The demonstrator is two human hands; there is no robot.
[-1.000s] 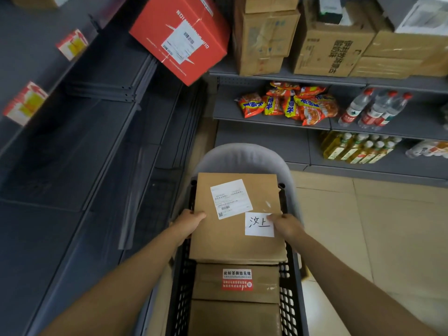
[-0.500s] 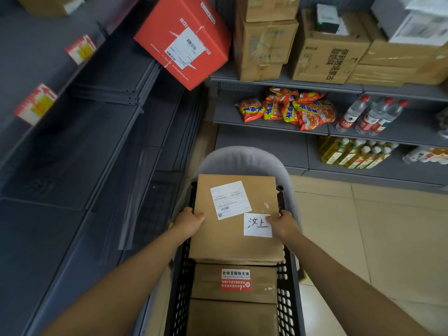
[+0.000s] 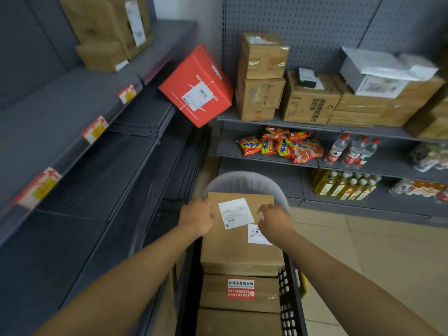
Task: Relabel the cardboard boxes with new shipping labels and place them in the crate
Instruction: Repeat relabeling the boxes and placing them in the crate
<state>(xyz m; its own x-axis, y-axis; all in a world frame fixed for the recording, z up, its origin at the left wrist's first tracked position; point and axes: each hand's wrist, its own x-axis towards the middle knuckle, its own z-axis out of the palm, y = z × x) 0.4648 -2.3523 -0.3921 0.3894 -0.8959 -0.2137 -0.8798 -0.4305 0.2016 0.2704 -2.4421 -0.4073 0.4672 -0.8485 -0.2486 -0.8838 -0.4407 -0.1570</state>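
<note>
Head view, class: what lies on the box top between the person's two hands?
Between the left hand and right hand, the printed shipping label lies on the cardboard box.
</note>
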